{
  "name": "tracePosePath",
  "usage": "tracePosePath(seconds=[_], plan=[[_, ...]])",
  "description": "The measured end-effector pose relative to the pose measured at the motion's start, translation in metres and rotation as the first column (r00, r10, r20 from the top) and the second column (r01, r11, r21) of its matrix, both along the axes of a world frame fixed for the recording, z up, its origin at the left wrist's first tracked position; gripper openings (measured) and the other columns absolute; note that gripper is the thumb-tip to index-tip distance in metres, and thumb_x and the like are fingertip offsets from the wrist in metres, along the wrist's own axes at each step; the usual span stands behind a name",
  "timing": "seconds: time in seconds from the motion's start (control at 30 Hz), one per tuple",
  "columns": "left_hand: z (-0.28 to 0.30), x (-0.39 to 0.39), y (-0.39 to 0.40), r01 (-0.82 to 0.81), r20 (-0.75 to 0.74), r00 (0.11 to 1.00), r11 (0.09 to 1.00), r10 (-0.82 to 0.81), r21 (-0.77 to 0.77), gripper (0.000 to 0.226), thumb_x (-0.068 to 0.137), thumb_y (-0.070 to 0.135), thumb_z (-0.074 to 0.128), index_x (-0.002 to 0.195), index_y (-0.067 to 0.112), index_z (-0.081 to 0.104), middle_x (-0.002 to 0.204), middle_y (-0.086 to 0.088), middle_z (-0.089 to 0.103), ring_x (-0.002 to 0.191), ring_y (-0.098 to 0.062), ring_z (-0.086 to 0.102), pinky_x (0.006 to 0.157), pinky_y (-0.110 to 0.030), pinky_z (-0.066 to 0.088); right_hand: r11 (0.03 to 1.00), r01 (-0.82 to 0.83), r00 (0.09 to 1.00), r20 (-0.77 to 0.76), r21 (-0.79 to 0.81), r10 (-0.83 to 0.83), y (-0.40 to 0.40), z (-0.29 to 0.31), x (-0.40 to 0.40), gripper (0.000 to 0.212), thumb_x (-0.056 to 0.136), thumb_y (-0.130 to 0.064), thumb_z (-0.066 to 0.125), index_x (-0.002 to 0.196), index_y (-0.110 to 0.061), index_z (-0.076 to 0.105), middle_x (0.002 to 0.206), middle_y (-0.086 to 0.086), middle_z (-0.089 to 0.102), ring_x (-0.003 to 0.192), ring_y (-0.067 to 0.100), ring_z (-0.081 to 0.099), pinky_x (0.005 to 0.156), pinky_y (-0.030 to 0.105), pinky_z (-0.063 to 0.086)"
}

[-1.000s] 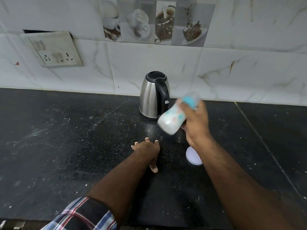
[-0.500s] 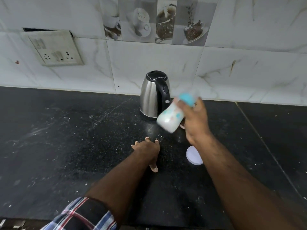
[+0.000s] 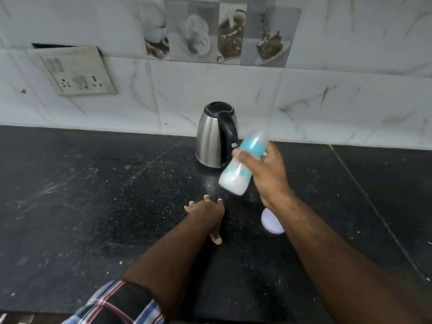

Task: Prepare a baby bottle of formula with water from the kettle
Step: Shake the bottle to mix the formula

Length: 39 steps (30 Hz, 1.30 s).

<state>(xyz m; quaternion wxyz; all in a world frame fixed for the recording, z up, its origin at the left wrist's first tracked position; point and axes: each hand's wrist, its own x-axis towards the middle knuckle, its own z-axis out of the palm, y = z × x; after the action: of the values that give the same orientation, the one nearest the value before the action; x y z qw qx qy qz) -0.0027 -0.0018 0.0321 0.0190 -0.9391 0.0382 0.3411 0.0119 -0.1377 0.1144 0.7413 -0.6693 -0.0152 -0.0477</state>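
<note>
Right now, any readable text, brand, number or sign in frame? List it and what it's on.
None can be read.
Kettle: small white label low on the handle, too small to read.
Baby bottle in the right hand: teal print, motion-blurred, illegible.
Switch plate: no legible marking.
Wall tiles: coffee pictures only.

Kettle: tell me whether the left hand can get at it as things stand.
Probably yes. The left hand rests open on the counter with bare counter between it and the kettle. The right hand, gripping the bottle, hangs beside that path, not across it.
</note>
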Motion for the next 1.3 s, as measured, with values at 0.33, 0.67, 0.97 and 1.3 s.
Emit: tracePosePath(seconds=[0.33,0.67,0.97,1.3], plan=[[0.001,-0.001,0.001,0.002,0.014,1.0,1.0,-0.002,-0.007,0.137,0.073,0.041,0.092,0.166,0.022,-0.007,0.172,-0.022,-0.004,0.151,-0.06,0.018,0.116,-0.074,0.028,0.952,0.108,0.994,0.0,0.285,-0.113,-0.01,0.007,0.006,0.054,0.061,-0.041,0.087,0.104,-0.021,0.061,0.079,-0.013,0.072,0.074,0.007,0.071,0.062,0.03,0.058],[-0.003,0.0,0.001,-0.005,0.011,1.0,1.0,0.005,-0.01,0.138,0.073,0.042,0.093,0.166,0.023,-0.008,0.172,-0.022,-0.006,0.151,-0.061,0.017,0.115,-0.076,0.028,0.914,0.137,0.99,-0.017,0.381,-0.141,-0.011,0.016,0.014,0.033,0.085,-0.023,0.08,0.109,-0.014,0.059,0.087,-0.004,0.071,0.079,0.011,0.07,0.073,0.036,0.059],[-0.003,0.001,0.002,0.002,-0.001,1.0,1.0,-0.002,-0.013,0.138,0.073,0.04,0.093,0.165,0.023,-0.008,0.172,-0.022,-0.007,0.151,-0.06,0.017,0.116,-0.076,0.027,0.955,0.027,0.996,-0.087,0.296,-0.001,-0.011,0.005,0.004,0.042,0.075,-0.027,0.086,0.11,-0.019,0.064,0.089,-0.005,0.074,0.082,0.013,0.073,0.074,0.038,0.06],[-0.002,-0.001,0.002,0.002,0.01,1.0,1.0,-0.001,-0.018,0.137,0.073,0.038,0.093,0.166,0.02,-0.006,0.172,-0.023,-0.005,0.15,-0.061,0.017,0.115,-0.076,0.027,0.994,-0.108,0.991,-0.079,-0.008,0.107,-0.003,-0.005,0.001,0.046,0.073,-0.027,0.09,0.109,-0.022,0.061,0.097,-0.003,0.077,0.078,0.006,0.074,0.066,0.03,0.059]])
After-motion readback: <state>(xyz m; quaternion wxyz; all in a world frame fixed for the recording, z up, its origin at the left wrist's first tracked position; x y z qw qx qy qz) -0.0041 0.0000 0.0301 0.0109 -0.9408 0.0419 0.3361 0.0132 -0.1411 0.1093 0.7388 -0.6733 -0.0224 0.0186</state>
